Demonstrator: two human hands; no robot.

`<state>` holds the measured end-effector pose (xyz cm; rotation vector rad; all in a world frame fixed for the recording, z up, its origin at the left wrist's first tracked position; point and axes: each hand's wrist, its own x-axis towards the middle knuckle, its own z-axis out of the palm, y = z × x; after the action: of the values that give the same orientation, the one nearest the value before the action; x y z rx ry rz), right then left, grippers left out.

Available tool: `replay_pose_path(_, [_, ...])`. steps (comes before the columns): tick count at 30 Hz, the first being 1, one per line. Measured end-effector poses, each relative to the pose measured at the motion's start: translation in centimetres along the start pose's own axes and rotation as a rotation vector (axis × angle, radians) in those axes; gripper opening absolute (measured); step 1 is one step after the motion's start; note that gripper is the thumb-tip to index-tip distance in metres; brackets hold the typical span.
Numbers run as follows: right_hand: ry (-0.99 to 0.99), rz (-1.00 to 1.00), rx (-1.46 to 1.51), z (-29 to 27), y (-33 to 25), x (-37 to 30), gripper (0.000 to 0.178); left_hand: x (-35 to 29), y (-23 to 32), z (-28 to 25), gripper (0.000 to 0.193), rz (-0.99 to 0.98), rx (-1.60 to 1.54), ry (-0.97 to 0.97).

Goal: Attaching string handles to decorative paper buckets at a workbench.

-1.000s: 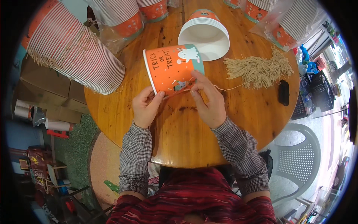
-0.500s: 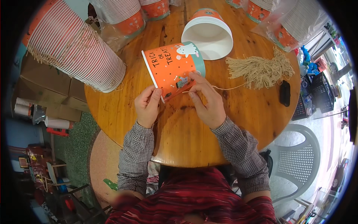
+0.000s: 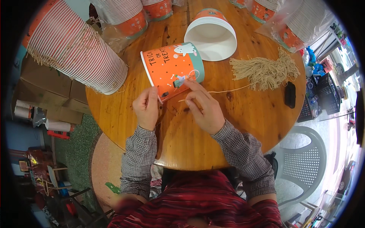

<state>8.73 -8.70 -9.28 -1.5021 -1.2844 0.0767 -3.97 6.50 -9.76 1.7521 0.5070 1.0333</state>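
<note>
An orange paper bucket (image 3: 171, 72) with a white rim, a green base band and a ghost picture lies tilted on its side in front of me. My left hand (image 3: 146, 108) pinches its rim at the near left. Thumb and forefinger of my right hand (image 3: 205, 108) close on a beige string (image 3: 228, 91), and its short free end sticks out to the left of them. Another right finger rests against the bucket's side. From my right hand the string runs right to a loose bundle of beige strings (image 3: 266, 70). The bucket's inside is hidden.
A nested stack of white-rimmed buckets (image 3: 216, 40) lies behind, mouth toward me. At the left leans a tall stack of buckets (image 3: 80, 49) with strings on it. Bagged buckets (image 3: 304, 22) stand along the far edge. A small black object (image 3: 290, 95) lies right on the wooden table (image 3: 197, 148).
The bucket and both hands have shifted slightly left. My right hand has drawn the string a little left and down, and its free end now shows apart from the bucket.
</note>
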Motion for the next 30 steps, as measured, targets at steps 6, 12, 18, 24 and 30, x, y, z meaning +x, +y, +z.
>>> replay_pose_path(6, [0.076,0.090,0.034,-0.9,0.8,0.7,0.006,0.3,-0.4,0.8,0.016,0.249,0.332,-0.278])
replay_pose_path(12, [0.150,0.119,0.044,-0.3,0.4,0.3,0.009,-1.0,0.1,2.4,0.017,-0.006,0.072,-0.303])
replay_pose_path(18, [0.145,0.187,0.032,-0.1,-1.4,-0.2,0.012,-1.9,1.2,3.2,0.018,-0.095,0.048,-0.270])
replay_pose_path(24, [0.141,0.091,-0.034,0.0,-1.1,-0.4,0.013,-1.8,0.7,3.1,0.033,0.000,0.135,-0.307])
replay_pose_path(30, [0.135,0.055,-0.087,0.0,-1.3,-0.4,0.012,-1.9,1.1,3.4,0.042,0.005,0.120,-0.321])
